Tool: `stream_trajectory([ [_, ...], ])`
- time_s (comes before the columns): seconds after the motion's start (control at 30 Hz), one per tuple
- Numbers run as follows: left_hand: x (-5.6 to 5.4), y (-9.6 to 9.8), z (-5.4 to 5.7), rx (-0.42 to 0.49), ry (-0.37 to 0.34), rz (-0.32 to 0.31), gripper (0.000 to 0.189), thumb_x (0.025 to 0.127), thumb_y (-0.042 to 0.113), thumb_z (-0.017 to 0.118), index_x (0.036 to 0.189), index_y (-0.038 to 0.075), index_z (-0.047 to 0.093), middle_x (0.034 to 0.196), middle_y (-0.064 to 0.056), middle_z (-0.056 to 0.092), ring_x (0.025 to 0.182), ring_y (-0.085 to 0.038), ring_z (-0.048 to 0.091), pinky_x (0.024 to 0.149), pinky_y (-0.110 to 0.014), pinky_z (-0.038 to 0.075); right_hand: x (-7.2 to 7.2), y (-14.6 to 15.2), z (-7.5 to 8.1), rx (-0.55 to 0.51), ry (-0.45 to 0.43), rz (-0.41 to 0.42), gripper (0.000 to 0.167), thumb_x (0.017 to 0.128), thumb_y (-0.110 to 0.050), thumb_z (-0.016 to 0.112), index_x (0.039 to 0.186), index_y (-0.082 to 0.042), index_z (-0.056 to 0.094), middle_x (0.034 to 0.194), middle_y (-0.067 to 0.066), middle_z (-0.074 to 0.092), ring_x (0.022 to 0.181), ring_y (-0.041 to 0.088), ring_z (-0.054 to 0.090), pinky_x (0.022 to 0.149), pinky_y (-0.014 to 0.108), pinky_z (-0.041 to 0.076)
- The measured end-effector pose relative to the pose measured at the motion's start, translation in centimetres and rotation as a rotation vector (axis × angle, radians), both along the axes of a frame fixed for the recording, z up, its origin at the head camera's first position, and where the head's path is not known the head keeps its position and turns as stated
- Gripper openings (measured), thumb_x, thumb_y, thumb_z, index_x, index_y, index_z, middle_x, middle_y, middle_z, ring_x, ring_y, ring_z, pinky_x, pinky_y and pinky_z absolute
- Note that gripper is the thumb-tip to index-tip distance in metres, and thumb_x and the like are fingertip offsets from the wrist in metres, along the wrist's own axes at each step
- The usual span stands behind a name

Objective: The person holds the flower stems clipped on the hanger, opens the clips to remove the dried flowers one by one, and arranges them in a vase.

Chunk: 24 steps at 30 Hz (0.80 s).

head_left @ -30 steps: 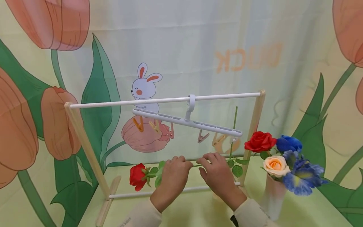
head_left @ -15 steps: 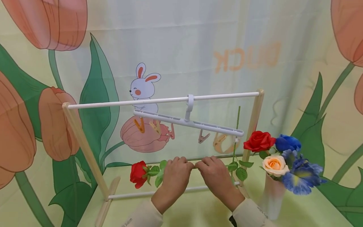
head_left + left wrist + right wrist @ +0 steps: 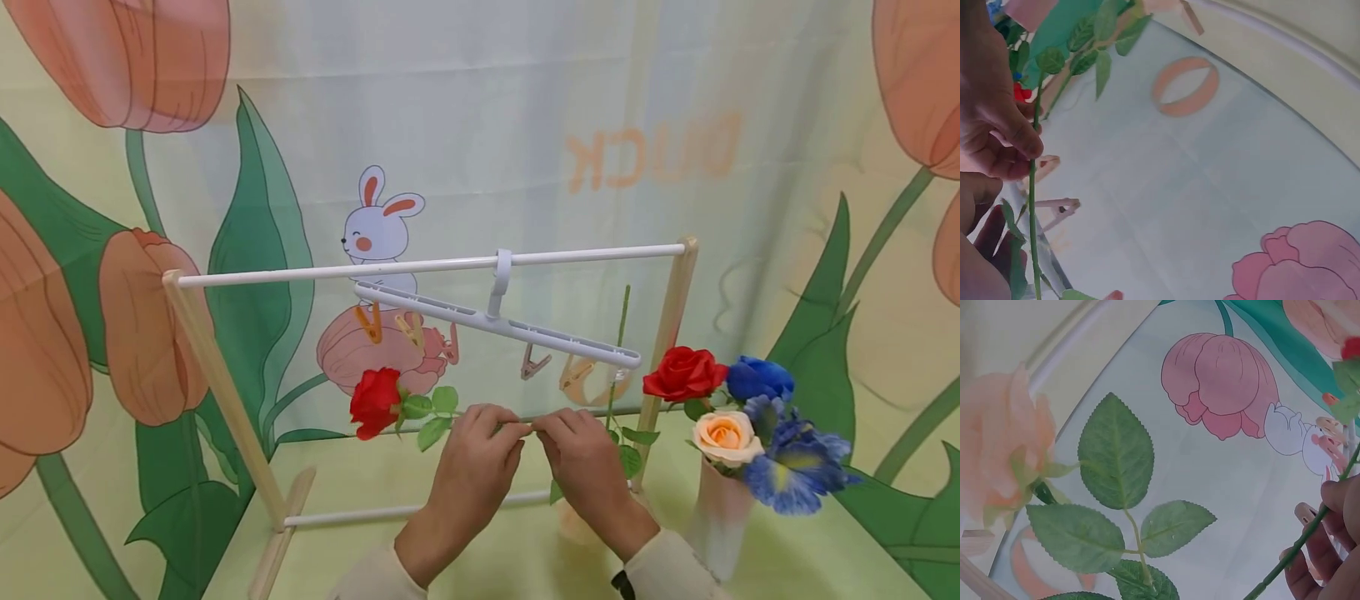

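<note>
An artificial red rose [image 3: 375,404] is held sideways below the hanger, its head to the left. My left hand [image 3: 480,467] grips its green stem beyond the leaves [image 3: 433,417]. My right hand [image 3: 588,458] pinches the stem [image 3: 1034,212] close by, the two hands' fingertips nearly meeting in the head view. A grey-white clip hanger [image 3: 495,321] hangs tilted from the rack's top bar [image 3: 420,267], right end lower. An upside-down peach rose [image 3: 997,450] hangs at its right end, mostly hidden behind my right hand in the head view.
Several small clips, including an orange clip [image 3: 369,323] and a pink clip [image 3: 534,362], hang along the hanger. The rack has wooden posts [image 3: 228,400] and a lower white bar [image 3: 352,517]. At right stands a vase [image 3: 720,525] with red, blue and peach flowers.
The red rose's head has risen and tipped upward at the left as my left hand turned. My right fingers, looser a second ago, have come together on the stem.
</note>
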<state>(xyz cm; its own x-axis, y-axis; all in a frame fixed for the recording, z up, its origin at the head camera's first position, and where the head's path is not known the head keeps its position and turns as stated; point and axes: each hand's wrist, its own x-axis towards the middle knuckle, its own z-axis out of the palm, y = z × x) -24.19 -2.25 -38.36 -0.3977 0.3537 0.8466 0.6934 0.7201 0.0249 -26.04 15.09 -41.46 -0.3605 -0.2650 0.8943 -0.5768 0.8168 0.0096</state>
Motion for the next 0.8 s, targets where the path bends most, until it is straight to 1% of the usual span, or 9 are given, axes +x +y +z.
stream_trajectory([
  [0.1,0.5,0.3,0.4,0.013,0.063,-0.064,0.014,0.083,0.006,0.08,0.09,0.017,0.078,0.095,0.001,0.068,0.099,-0.02,0.064,0.078,-0.033,0.053,0.1,0.4,0.3,-0.057,-0.01,0.019,0.013,0.084,-0.004,0.08,0.092,-0.01,0.072,0.083,0.002,0.071,0.072,0.022,0.063,0.062,0.035,0.054],
  [0.2,0.8,0.6,0.6,0.016,0.112,-0.073,0.013,0.082,0.007,0.08,0.088,0.018,0.078,0.093,0.003,0.069,0.097,-0.019,0.064,0.076,-0.033,0.052,0.3,0.7,0.7,-0.104,-0.012,0.014,0.013,0.084,-0.003,0.08,0.093,-0.009,0.072,0.084,0.003,0.073,0.075,0.023,0.066,0.065,0.037,0.057],
  [0.33,0.8,0.7,0.4,0.019,0.121,-0.058,0.014,0.08,0.008,0.081,0.086,0.019,0.077,0.087,0.005,0.069,0.084,-0.017,0.064,0.069,-0.03,0.049,0.8,1.3,1.3,-0.173,-0.018,-0.02,0.019,0.078,0.001,0.083,0.092,-0.008,0.073,0.082,0.004,0.073,0.075,0.021,0.067,0.064,0.038,0.057],
  [0.4,0.7,0.8,0.1,0.018,0.09,-0.066,0.015,0.08,0.006,0.081,0.087,0.018,0.077,0.084,0.004,0.068,0.078,-0.016,0.063,0.068,-0.028,0.05,1.3,1.6,1.5,-0.234,-0.043,-0.035,0.021,0.077,0.004,0.083,0.092,-0.006,0.073,0.081,0.004,0.072,0.073,0.019,0.066,0.062,0.037,0.057],
  [0.47,0.4,0.9,-0.5,0.017,0.035,-0.071,0.016,0.08,0.005,0.082,0.089,0.017,0.077,0.084,0.004,0.068,0.077,-0.015,0.064,0.068,-0.026,0.053,1.7,2.0,1.7,-0.307,-0.081,-0.052,0.02,0.077,0.006,0.082,0.093,-0.005,0.073,0.08,0.006,0.071,0.071,0.017,0.066,0.062,0.034,0.057],
  [0.5,0.3,1.0,-0.7,0.019,-0.01,-0.073,0.016,0.08,0.005,0.082,0.091,0.016,0.077,0.085,0.003,0.069,0.078,-0.015,0.065,0.07,-0.026,0.054,2.0,2.2,1.8,-0.347,-0.101,-0.058,0.02,0.078,0.006,0.081,0.094,-0.004,0.073,0.081,0.006,0.071,0.071,0.017,0.066,0.063,0.031,0.057],
  [0.63,-0.5,1.4,-1.6,0.06,-0.275,-0.066,0.015,0.086,0.009,0.079,0.1,0.015,0.077,0.094,0.001,0.072,0.086,-0.014,0.069,0.074,-0.027,0.057,2.7,3.0,2.0,-0.507,-0.179,-0.095,0.019,0.083,0.003,0.079,0.1,-0.002,0.072,0.085,0.009,0.073,0.073,0.016,0.067,0.069,0.01,0.052],
  [0.73,-1.2,2.2,-2.0,0.11,-0.473,-0.093,0.016,0.089,0.011,0.077,0.105,0.011,0.076,0.1,-0.004,0.075,0.088,-0.017,0.071,0.077,-0.028,0.058,3.3,3.8,2.0,-0.623,-0.219,-0.127,0.018,0.086,-0.002,0.078,0.103,-0.001,0.072,0.088,0.01,0.075,0.076,0.003,0.064,0.072,-0.001,0.043],
  [0.8,-1.7,2.8,-2.1,0.149,-0.584,-0.139,0.02,0.09,0.011,0.077,0.11,0.008,0.074,0.104,-0.007,0.075,0.092,-0.02,0.072,0.079,-0.028,0.059,3.6,4.5,2.0,-0.684,-0.235,-0.147,0.017,0.087,-0.004,0.078,0.103,0.0,0.072,0.089,0.012,0.075,0.078,-0.009,0.059,0.072,-0.002,0.042],
])
